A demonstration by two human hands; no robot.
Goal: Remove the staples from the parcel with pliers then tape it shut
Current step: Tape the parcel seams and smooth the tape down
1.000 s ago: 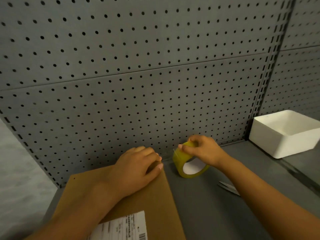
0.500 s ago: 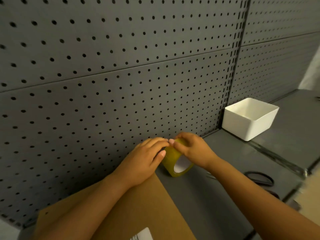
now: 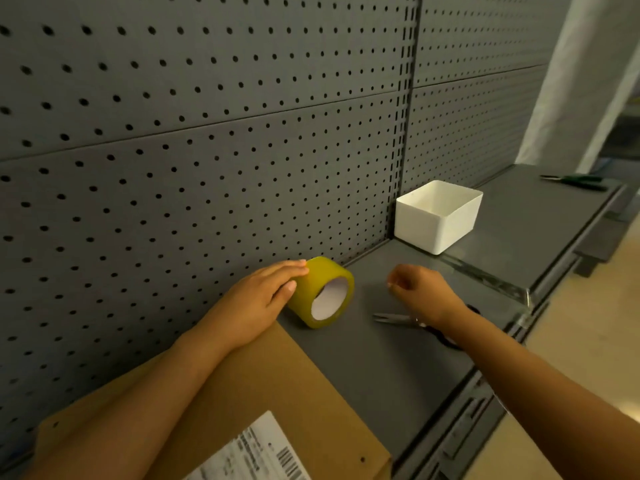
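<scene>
2 hands are working: left hand [image 3: 258, 296] is lying flat-fingered on yellow tape roll [image 3: 322, 292]; right hand [image 3: 420, 292], pinching apparently the tape's end, should be pulling steadily.

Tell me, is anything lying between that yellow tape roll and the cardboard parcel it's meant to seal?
Nothing visible does. The tape roll stands on the shelf just past the parcel corner, with only bare shelf between. The left hand rests against the roll. The scissors lie off to the right, under the right hand.
</scene>
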